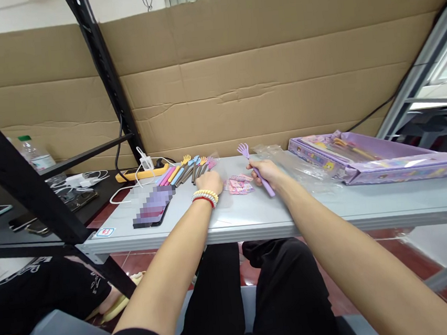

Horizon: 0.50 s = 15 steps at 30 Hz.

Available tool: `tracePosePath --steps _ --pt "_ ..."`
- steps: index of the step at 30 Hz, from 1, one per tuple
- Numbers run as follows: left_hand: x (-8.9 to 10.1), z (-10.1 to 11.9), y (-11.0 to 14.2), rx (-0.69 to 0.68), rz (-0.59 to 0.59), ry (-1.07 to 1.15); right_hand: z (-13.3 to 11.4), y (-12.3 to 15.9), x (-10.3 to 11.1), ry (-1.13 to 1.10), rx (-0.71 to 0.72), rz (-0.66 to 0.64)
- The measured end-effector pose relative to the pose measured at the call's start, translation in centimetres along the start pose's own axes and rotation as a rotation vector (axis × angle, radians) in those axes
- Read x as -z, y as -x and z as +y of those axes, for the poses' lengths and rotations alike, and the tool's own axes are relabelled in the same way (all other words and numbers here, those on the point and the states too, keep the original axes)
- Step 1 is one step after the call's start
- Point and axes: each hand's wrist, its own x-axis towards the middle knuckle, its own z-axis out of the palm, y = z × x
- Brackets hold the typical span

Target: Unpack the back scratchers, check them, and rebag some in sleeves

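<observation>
My right hand (266,174) is closed around the handle of a purple back scratcher (265,184), its small claw-shaped head pointing up and away from me. On the left, my left hand (209,182) is curled with its back toward me, at the near right end of a row of back scratchers (186,170) in pink, yellow, blue and dark colours. Its fingertips are hidden, so what they grip cannot be made out. Pink printed cards (240,185) lie on the shelf table between my hands. Clear plastic bags (300,168) lie just beyond my right hand.
A purple printed box (397,169) with items inside stands at the right. Left of my hands lie a phone (155,208), a yellow power strip (141,173) and white cables. A black rack post (30,170) rises at the left; cardboard (238,71) walls the back.
</observation>
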Motion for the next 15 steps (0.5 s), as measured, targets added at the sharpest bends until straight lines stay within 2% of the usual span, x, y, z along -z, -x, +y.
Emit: tracePosePath --steps 4,8,13,15 --pt "1.0 -0.2 0.1 -0.065 0.012 -0.159 -0.2 0.0 0.1 -0.042 0.059 0.045" --pt "2.2 -0.2 0.5 -0.284 0.071 -0.124 -0.5 0.2 0.3 -0.185 0.208 0.094" --pt "2.3 0.3 1.1 -0.480 0.055 -0.043 -0.4 0.9 -0.1 -0.179 0.285 -0.110" --pt "2.0 0.5 1.2 -0.523 0.046 0.040 -0.3 1.2 -0.3 -0.162 0.306 -0.148"
